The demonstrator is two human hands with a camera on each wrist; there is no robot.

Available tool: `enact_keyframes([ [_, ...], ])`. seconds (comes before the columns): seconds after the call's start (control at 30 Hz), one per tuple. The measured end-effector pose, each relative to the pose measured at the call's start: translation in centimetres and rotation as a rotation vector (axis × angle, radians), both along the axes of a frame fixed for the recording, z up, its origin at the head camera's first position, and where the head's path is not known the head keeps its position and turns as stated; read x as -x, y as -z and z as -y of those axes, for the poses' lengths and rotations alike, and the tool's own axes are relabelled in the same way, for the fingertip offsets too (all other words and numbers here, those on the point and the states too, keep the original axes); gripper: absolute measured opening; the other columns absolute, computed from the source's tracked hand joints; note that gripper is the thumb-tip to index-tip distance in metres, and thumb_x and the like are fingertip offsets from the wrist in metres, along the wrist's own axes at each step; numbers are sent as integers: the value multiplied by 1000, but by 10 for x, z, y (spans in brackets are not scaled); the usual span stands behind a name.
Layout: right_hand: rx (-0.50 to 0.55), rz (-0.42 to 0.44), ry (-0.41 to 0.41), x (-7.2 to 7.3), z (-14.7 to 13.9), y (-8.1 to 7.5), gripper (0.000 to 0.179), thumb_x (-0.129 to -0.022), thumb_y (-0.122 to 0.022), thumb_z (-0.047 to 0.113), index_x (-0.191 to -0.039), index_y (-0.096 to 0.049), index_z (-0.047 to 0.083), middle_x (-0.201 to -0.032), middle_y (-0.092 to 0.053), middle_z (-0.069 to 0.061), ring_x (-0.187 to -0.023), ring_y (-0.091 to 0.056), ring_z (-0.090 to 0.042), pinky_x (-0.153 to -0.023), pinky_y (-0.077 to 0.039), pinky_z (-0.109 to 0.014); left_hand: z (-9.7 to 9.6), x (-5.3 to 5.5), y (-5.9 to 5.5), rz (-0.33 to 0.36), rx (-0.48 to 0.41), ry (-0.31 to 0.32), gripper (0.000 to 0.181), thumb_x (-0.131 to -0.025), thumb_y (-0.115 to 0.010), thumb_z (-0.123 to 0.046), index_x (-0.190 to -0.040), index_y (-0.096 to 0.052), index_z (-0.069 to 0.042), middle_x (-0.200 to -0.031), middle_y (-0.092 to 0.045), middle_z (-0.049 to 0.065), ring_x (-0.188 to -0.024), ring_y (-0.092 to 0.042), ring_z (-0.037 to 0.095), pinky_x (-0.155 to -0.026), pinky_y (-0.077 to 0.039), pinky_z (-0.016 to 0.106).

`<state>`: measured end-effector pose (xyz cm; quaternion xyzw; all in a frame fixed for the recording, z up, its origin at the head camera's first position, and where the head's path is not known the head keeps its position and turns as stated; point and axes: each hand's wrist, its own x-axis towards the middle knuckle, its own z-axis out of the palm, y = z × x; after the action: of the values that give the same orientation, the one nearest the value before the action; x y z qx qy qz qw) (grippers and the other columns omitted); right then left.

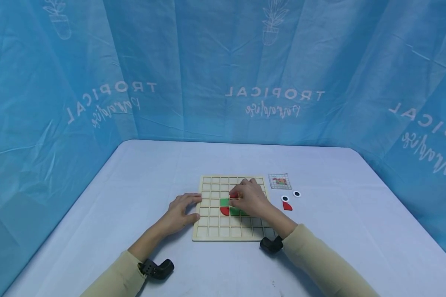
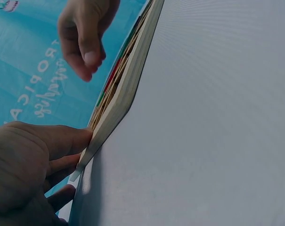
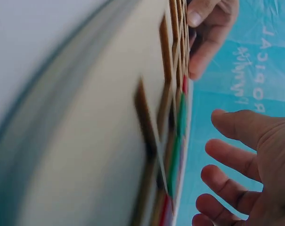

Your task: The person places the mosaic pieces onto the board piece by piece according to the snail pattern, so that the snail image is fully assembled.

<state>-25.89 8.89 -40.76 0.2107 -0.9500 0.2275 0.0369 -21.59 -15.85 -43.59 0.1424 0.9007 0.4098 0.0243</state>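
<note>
A wooden grid board [image 1: 213,233] lies on the white table. Along its left edge rests my left hand [image 1: 178,212], fingertips and thumb touching the rim. My right hand [image 1: 250,198] is over the middle of the board, its fingers apart with nothing between them in the right wrist view. Set in the grid are a green square piece [image 1: 224,202], a rounded red piece [image 1: 224,211] and another green piece [image 1: 234,212]. A further red piece [image 1: 233,195] shows at the right fingertips; the hand partly covers this area.
Right of the board lies a small pattern card [image 1: 280,181] with a coloured picture on a grid. Below it are two round black-and-white eye pieces [image 1: 285,199] and a loose red quarter-round piece [image 1: 288,206]. Blue printed curtains [image 1: 204,62] surround the table's far side and flanks.
</note>
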Motion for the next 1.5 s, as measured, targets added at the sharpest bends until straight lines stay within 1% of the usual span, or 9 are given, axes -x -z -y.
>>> enact_keyframes([
  [0.2,19,17,104,-5,-31,-6,28,-76,-77,31,-101,-73,20,-104,-63,0,-99,-45,-18,-79,-45,-34,-1,0,0,3,-3,-3,51,-82,-69,-12,-130,-53,-6,-144,-45,6,-137,-31,31,-114,-12,56],
  [0.3,19,14,136,-8,-52,-6,28,-76,-76,29,-102,-72,19,-102,-63,-2,-102,-46,-22,-85,-45,-41,-1,0,0,9,-6,-5,51,-81,-69,-13,-130,-53,-6,-144,-45,6,-137,-31,31,-114,-12,55],
  [0.4,29,31,168,-12,-73,-5,27,-77,-75,28,-102,-71,17,-102,-64,-5,-122,-43,-32,-98,-41,-53,-1,0,1,5,-1,-6,51,-81,-69,-13,-130,-54,-6,-144,-45,6,-137,-31,31,-114,-12,55],
  [0.5,32,59,202,-17,-90,-3,27,-77,-75,28,-101,-71,17,-103,-64,-5,-119,-44,-31,-93,-45,-48,-1,0,1,1,1,-5,51,-81,-69,-14,-130,-54,-7,-143,-45,6,-137,-31,31,-114,-12,55],
  [0.57,25,63,216,-21,-99,-2,26,-77,-75,28,-100,-72,16,-102,-63,-4,-107,-47,-26,-80,-47,-37,-1,0,1,-2,-1,-3,51,-81,-70,-14,-130,-54,-7,-143,-45,6,-136,-32,31,-114,-13,55],
  [0.63,17,68,221,-24,-107,-1,26,-77,-75,28,-99,-72,16,-99,-61,-3,-95,-44,-20,-69,-41,-29,-1,1,1,-3,-5,-1,51,-81,-70,-13,-130,-54,-7,-143,-45,6,-136,-32,31,-114,-13,55],
  [0.73,9,68,222,-29,-117,0,25,-76,-76,27,-98,-73,15,-98,-62,-4,-95,-44,-20,-69,-40,-28,-1,1,1,-3,-5,-4,52,-81,-70,-13,-130,-54,-7,-143,-45,5,-135,-32,30,-114,-13,55],
  [1.0,-28,60,208,-38,-127,8,24,-74,-78,25,-96,-74,15,-93,-62,-1,-92,-44,-19,-69,-38,-28,-2,0,0,5,6,-19,51,-81,-70,-13,-130,-54,-7,-143,-45,5,-136,-32,30,-114,-13,55],
  [1.5,-106,-39,199,-35,-118,20,23,-70,-81,27,-91,-75,19,-84,-56,1,-89,-42,-18,-70,-33,-30,-2,-1,-2,23,15,-28,50,-82,-69,-15,-129,-55,-8,-144,-45,4,-138,-31,30,-115,-12,55],
])
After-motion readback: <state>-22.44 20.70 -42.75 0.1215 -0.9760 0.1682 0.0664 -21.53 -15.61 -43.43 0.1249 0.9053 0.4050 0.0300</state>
